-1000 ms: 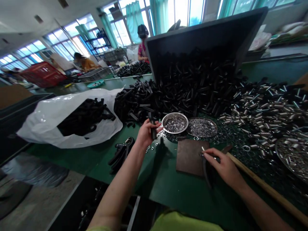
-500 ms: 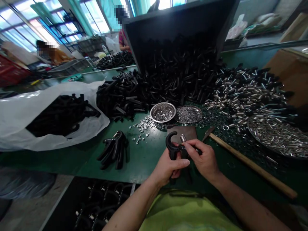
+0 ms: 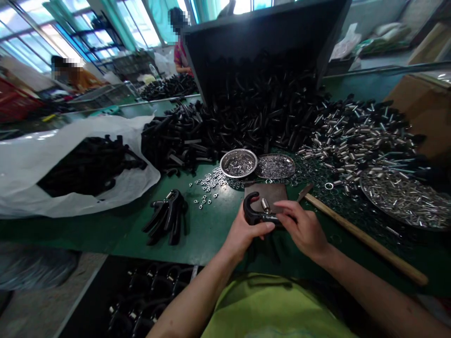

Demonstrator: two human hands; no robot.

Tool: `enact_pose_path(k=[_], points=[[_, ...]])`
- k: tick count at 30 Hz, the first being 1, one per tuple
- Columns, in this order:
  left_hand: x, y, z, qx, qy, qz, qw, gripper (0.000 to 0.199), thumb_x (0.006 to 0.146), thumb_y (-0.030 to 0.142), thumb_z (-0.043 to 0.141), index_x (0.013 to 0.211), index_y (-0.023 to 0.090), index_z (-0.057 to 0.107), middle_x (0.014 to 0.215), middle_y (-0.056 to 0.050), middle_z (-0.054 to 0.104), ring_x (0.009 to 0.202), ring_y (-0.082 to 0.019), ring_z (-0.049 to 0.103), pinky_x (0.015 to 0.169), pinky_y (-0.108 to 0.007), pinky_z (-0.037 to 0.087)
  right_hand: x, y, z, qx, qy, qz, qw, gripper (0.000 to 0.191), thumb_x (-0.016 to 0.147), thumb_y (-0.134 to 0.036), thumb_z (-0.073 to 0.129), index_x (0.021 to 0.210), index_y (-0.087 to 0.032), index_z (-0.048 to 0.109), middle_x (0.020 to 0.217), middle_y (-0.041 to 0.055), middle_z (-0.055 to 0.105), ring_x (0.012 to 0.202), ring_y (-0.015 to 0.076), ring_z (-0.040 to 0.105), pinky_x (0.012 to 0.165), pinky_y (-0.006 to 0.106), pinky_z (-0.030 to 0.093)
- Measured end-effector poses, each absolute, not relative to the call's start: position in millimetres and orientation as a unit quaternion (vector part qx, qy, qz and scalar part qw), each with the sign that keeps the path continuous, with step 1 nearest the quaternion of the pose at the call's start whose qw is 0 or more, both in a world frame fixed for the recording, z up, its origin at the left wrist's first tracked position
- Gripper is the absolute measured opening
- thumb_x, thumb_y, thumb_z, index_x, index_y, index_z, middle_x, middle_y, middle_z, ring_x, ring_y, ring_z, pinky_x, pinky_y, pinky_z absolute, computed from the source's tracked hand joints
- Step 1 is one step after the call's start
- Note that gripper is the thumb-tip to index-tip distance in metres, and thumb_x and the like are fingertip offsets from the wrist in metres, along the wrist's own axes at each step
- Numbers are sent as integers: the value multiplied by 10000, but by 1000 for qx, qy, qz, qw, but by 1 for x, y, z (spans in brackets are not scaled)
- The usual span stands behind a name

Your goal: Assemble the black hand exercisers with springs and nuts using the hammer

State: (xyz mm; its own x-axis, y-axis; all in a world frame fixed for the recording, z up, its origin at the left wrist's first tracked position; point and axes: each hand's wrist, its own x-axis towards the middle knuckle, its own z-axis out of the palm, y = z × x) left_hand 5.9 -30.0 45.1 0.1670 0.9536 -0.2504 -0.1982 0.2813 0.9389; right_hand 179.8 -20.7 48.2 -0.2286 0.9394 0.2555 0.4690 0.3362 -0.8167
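Observation:
My left hand (image 3: 243, 232) is closed round a black plastic clamp (image 3: 251, 213) with a curved hook-shaped jaw, held above the bench. A metal coil spring (image 3: 265, 205) stands up from the clamp inside the hook. My right hand (image 3: 305, 230) has its fingers bent, with the fingertips at the clamp's right end beside the spring. Whether a small part sits between those fingertips is hidden. Just behind the clamp lies a flat dark metal plate (image 3: 278, 191). To the left, a cluster of black clamps (image 3: 167, 218) with a spring showing rests on the bench.
A wooden-handled hammer (image 3: 366, 239) lies right of my hands. Behind are a steel bowl (image 3: 256, 164) and a shallow dish (image 3: 294, 164) of small metal parts, with loose rings (image 3: 209, 180) nearby. Black parts (image 3: 253, 117) spill from a bin. Springs and pins (image 3: 359, 131) are heaped right. Two people work beyond.
My right fingertips have shifted off the spring toward the clamp's right end. The clamp has turned flatter in my left hand, and the spring now leans to the left.

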Motion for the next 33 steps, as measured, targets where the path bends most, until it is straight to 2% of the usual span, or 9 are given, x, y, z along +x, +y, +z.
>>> enact_pose_path(k=[3,6,8,11,15,23,27,30,33], points=[[-1,-29,48,514,497,443,541,945,581,214,801,1381,274,302,1126,-37,590,887,-179,598,806,-307,486,176,-14,42,-506,-627,532,261,486,895,-567,335,1006,-162,579,617,5,593,502,136,541,448,241,394],[-4,-29,45,580,494,393,514,977,591,201,791,1407,293,262,1162,-33,585,979,-211,590,887,-346,465,167,-8,40,-450,-631,590,226,456,857,-565,437,920,-146,607,813,46,648,721,167,594,573,251,436],[-3,-32,40,580,497,395,510,924,603,210,785,1382,284,293,1196,-31,568,1043,-217,570,924,-346,449,160,-7,41,-462,-646,552,253,374,863,-499,471,889,-150,601,875,50,651,799,176,585,648,261,430],[0,-39,30,551,509,434,499,850,632,246,773,1343,267,307,1241,-36,535,1101,-210,543,955,-337,435,151,-11,47,-518,-679,451,259,261,891,-405,447,825,-170,539,814,40,623,773,169,568,666,270,406],[-1,-46,26,575,511,424,477,834,615,284,787,1312,253,328,1201,-43,548,1067,-207,559,945,-342,443,149,-17,58,-524,-747,370,173,229,914,-355,407,775,-184,470,789,49,600,763,174,570,676,279,391],[-6,-35,19,649,478,368,464,804,603,251,773,1278,236,337,1173,-52,564,1027,-208,582,887,-323,468,153,-10,52,-469,-841,263,67,304,943,-301,306,951,-137,562,915,114,642,834,207,614,715,297,401],[-3,-12,5,662,507,317,453,793,644,308,760,1309,232,334,1109,-46,597,951,-196,603,819,-312,487,159,22,46,-493,-834,246,-22,397,931,-403,324,954,-134,615,930,138,678,857,249,640,711,319,421],[-11,24,3,715,523,299,354,555,741,347,683,1241,220,478,1118,-59,595,1007,-205,575,859,-323,466,164,59,48,-485,-844,201,-110,414,891,-478,391,889,-176,674,887,126,700,826,278,649,672,335,427],[-32,75,13,745,576,278,191,257,856,301,530,1069,186,617,1049,-77,621,989,-206,561,866,-324,451,156,103,53,-499,-852,145,-66,266,867,-383,477,923,-243,696,919,67,706,881,238,636,706,303,428]])
